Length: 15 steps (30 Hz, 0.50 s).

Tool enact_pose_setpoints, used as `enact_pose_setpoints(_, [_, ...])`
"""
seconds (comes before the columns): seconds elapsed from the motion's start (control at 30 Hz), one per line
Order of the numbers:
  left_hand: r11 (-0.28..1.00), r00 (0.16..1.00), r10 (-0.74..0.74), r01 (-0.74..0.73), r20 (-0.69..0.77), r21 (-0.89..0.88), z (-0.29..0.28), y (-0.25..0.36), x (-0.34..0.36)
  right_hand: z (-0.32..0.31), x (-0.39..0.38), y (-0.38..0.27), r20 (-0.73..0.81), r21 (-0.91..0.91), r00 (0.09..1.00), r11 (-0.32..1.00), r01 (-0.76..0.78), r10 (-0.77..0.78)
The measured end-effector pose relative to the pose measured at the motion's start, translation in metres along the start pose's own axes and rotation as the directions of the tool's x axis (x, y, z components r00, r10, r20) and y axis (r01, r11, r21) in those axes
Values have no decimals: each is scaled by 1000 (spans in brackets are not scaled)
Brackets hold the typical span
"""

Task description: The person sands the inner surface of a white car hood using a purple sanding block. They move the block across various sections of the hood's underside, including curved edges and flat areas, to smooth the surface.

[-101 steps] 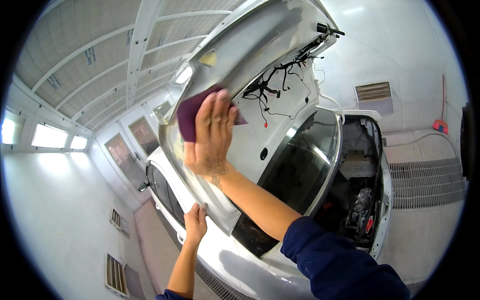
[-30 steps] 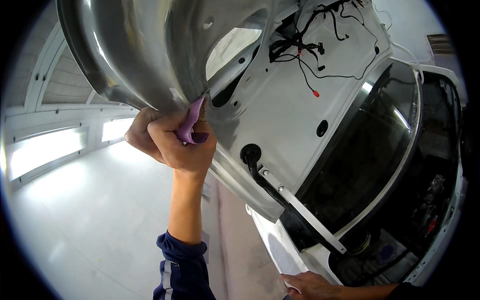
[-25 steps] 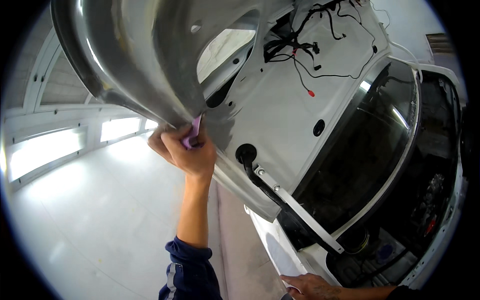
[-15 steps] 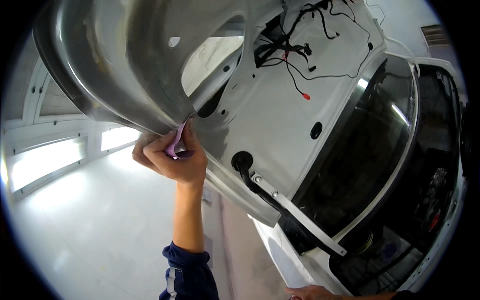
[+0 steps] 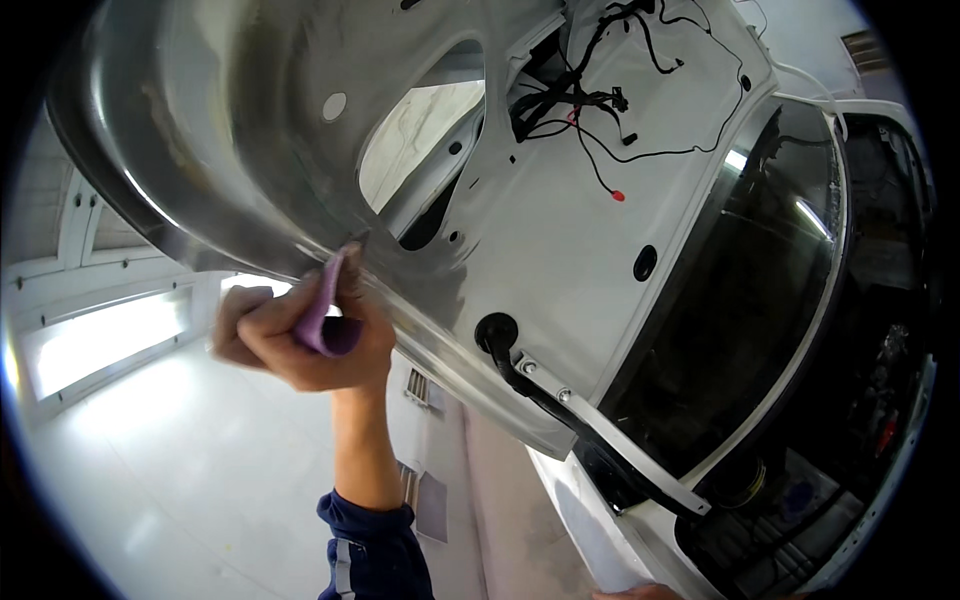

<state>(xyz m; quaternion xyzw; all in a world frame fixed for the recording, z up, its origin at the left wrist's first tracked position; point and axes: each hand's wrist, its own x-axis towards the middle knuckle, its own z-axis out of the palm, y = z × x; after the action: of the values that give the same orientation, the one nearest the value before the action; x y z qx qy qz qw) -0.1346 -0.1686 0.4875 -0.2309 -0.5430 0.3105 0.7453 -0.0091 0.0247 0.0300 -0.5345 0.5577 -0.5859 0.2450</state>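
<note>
My left hand [image 5: 300, 340], in a navy sleeve, pinches a folded piece of purple sandpaper [image 5: 327, 315] between thumb and fingers. It is raised to the lower edge of a lifted car tailgate [image 5: 560, 230], where the fingertips and the paper's tip meet the panel's rim. Around that spot the panel is bare, dull grey metal with sanded patches; farther right it is white. Of my right hand [image 5: 637, 593] only a sliver shows at the bottom edge, beside the white car body, and its fingers are out of sight.
Black wiring [image 5: 575, 95] with a red-tipped plug hangs from the tailgate's inner side. A black tube and metal support arm [image 5: 610, 430] run down to the body. The rear window [image 5: 735, 290] and dark trunk opening [image 5: 780, 520] lie right. Bright windows [image 5: 110, 325] stand left.
My left hand has shifted a little left and down with the sandpaper, whose curled end now shows more. My right hand has sunk farther out of the picture. The whole view has moved slightly.
</note>
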Motion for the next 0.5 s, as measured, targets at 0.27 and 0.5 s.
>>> enact_pose_setpoints(0.27, [993, 991, 18, -33, 134, 112, 1, -9, -28, 4, -2, 7, 15, -12, 999, 999, 39, -39])
enact_pose_setpoints(0.5, [998, 998, 15, -19, 61, 64, 6, -16, -39, 0, -5, 11, 135, 40, 991, 999, 13, -18])
